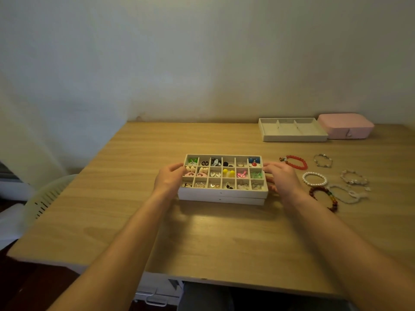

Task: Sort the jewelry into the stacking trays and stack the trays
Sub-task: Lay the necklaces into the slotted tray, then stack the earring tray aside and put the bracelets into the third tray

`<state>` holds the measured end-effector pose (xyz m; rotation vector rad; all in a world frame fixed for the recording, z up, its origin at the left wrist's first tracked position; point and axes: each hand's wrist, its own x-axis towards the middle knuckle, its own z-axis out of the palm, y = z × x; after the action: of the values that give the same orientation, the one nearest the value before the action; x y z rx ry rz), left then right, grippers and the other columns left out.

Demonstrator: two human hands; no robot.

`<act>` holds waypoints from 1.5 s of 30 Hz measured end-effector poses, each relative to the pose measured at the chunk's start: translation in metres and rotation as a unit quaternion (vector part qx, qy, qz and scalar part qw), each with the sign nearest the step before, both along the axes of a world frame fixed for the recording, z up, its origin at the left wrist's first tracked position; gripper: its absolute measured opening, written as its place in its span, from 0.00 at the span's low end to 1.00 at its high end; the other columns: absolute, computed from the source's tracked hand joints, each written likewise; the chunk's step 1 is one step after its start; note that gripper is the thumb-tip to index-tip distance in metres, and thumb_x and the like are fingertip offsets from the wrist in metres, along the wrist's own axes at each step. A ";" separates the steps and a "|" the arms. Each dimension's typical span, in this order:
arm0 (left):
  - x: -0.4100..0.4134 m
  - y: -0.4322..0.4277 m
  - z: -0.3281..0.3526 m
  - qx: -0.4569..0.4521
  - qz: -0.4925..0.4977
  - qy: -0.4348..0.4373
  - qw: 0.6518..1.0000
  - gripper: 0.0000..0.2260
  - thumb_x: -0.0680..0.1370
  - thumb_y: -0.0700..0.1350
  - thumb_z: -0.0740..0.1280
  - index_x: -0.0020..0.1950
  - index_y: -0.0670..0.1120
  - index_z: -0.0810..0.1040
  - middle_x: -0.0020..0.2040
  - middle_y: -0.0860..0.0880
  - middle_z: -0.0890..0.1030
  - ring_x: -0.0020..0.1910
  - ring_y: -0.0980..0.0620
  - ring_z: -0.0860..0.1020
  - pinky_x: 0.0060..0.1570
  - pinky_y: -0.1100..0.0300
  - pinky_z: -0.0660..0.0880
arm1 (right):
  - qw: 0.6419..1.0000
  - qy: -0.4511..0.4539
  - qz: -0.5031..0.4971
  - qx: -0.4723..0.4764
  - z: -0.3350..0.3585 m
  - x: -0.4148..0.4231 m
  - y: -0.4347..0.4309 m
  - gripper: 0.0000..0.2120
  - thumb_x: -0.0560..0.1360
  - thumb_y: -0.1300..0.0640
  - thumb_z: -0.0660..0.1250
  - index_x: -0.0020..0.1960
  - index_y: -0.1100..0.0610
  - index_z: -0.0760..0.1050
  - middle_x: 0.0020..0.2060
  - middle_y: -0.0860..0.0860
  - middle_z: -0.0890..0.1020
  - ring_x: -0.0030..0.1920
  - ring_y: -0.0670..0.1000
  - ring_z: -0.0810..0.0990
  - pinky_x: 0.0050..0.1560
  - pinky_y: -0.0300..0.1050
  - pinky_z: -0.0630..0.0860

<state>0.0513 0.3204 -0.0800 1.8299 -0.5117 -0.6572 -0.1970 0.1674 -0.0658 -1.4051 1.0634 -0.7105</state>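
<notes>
Fingers [177,167] of the left hand [168,178] curl round the left end of the earring tray [222,192], the right hand [280,176] grips its right end, and it sits on top of a second tray [221,200] mid-surface [202,239]. Loose bracelets [314,178] lie just right. At the far right is an empty tray [292,138], touching a pink box [345,126].

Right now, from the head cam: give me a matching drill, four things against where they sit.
Things:
1. pink box
2. three-slot tray
3. red bracelet
4. earring tray

Places:
a. gripped at both ends by left hand and right hand, on top of the lower tray
b. far right corner, by the wall
c. just left of the pink box
d. lying loose, just beyond the right hand's fingers

Pairs: 1-b, 2-c, 3-d, 4-a
</notes>
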 end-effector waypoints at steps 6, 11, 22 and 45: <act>-0.012 0.004 0.014 0.004 0.013 -0.003 1.000 0.26 0.67 0.51 0.67 0.65 0.49 0.82 0.58 0.50 0.84 0.59 0.48 0.81 0.63 0.43 0.77 | 1.000 0.017 0.007 0.004 -0.005 0.000 -0.001 0.13 0.81 0.55 0.64 0.64 0.55 0.78 0.54 0.54 0.84 0.55 0.55 0.84 0.57 0.59 0.82; -0.022 0.008 0.017 -0.002 0.031 -0.015 0.999 0.15 0.77 0.42 0.66 0.62 0.47 0.84 0.53 0.51 0.85 0.55 0.49 0.82 0.62 0.45 0.77 | 1.000 0.009 -0.005 0.013 -0.015 -0.002 -0.003 0.24 0.71 0.49 0.67 0.66 0.51 0.78 0.58 0.51 0.83 0.59 0.54 0.82 0.58 0.60 0.82; -0.015 0.010 0.013 -0.003 0.031 -0.013 0.999 0.15 0.68 0.54 0.65 0.50 0.53 0.86 0.49 0.52 0.87 0.54 0.48 0.83 0.59 0.42 0.79 | 0.999 -0.025 -0.007 0.037 -0.009 -0.001 0.002 0.15 0.80 0.58 0.64 0.66 0.56 0.78 0.54 0.55 0.85 0.54 0.55 0.85 0.56 0.59 0.83; 0.021 -0.102 0.018 -0.029 0.069 -0.025 0.997 0.10 0.75 0.52 0.68 0.47 0.47 0.84 0.43 0.49 0.83 0.49 0.47 0.79 0.54 0.50 0.76 | 0.999 0.008 -0.043 -0.030 -0.001 0.082 -0.092 0.19 0.83 0.51 0.61 0.72 0.56 0.72 0.57 0.47 0.74 0.59 0.49 0.70 0.58 0.47 0.67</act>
<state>0.0719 0.2182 -0.0623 1.8118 -0.4296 -0.4996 -0.1152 0.0757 -0.0664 -1.4249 1.1291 -0.8011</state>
